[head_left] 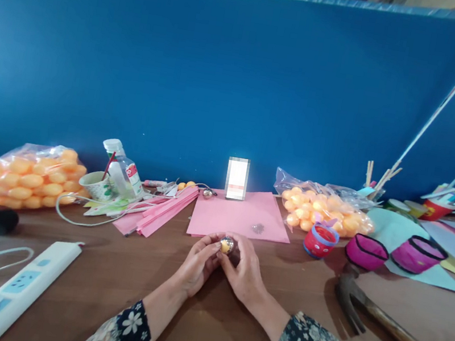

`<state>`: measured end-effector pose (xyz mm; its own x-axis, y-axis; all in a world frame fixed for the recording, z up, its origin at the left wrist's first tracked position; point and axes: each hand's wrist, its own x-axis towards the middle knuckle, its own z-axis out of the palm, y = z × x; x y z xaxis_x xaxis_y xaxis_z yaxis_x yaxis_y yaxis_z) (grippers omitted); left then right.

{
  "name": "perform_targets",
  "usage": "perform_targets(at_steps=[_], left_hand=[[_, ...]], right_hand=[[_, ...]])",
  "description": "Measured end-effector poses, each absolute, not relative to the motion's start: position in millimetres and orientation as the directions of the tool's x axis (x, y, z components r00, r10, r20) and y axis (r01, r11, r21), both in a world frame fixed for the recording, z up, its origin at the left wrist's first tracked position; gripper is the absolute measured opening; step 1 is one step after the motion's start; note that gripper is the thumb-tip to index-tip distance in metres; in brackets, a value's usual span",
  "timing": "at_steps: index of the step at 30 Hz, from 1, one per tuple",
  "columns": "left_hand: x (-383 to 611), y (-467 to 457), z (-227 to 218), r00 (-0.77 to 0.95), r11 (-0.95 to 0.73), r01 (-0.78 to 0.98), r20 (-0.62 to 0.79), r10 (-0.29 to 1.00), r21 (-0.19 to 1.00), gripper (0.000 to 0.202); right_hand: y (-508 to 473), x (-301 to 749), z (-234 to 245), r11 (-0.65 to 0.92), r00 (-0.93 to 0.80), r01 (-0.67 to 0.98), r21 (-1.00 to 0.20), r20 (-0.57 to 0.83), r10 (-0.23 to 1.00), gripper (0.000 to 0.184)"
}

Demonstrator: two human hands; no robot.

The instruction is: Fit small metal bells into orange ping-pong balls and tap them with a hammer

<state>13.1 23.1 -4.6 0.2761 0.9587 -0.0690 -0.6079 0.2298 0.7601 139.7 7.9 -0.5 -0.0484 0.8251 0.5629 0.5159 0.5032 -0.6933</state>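
Note:
Between my left hand [201,261] and my right hand [245,268] is a small ball [226,245], yellow on the near side and shiny silver around the rest. Both hands are closed around it, with fingertips and thumbs meeting on its surface. Just beyond them lies a pink sheet [220,215], bearing a small heap of silvery bits [257,228] too fine to make out. A similar silver ball [207,193] rests near the sheet's back left corner. At the sheet's back edge stands a white blurred-out rectangle [237,179].
Clear bags of orange balls stand left [32,177] and right [316,208]. A hammer [393,323] lies at right, near magenta fabric cups [366,252] and a red cup [320,241]. Pink strips [170,207], a plastic bottle [124,168] and a power strip [26,282] are at left.

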Motion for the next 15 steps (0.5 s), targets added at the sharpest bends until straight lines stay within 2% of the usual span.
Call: perform_targets(at_steps=[15], left_hand=[[12.3, 23.3, -8.2, 0.256, 0.217, -0.61, -0.07, 0.964, 0.762, 0.024]], right_hand=[[9.6, 140.0, -5.2, 0.492, -0.047, 0.519, -0.699, 0.551, 0.833, 0.03]])
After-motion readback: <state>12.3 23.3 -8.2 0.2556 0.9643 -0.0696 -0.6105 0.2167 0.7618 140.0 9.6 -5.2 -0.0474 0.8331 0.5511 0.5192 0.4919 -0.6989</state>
